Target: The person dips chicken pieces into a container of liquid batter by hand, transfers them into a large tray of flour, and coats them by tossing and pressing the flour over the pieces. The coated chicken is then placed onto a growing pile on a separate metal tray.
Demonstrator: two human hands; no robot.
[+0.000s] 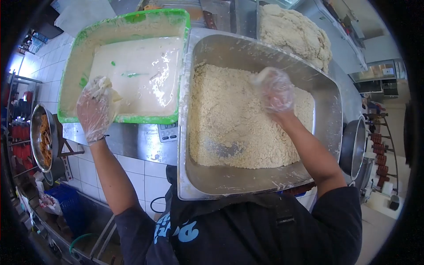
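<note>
My left hand (pixel 95 106), in a clear plastic glove coated with wet batter, is over the near left part of a green-rimmed tub (pixel 150 119) of pale liquid batter (pixel 137 75). Its fingers are bent around something pale and batter-covered that I cannot make out. My right hand (pixel 276 90), also gloved in clear plastic, is above the crumbly flour (pixel 225 106) in a large steel pan (pixel 238 187). Motion blurs its fingers, and whether they hold anything is unclear.
Another tray of clumpy flour (pixel 293 33) stands at the back right. A digital scale (pixel 168 132) shows beneath the tub's near edge. A bowl of fried food (pixel 44 141) is at far left, and a round metal pot (pixel 353 148) stands right of the pan.
</note>
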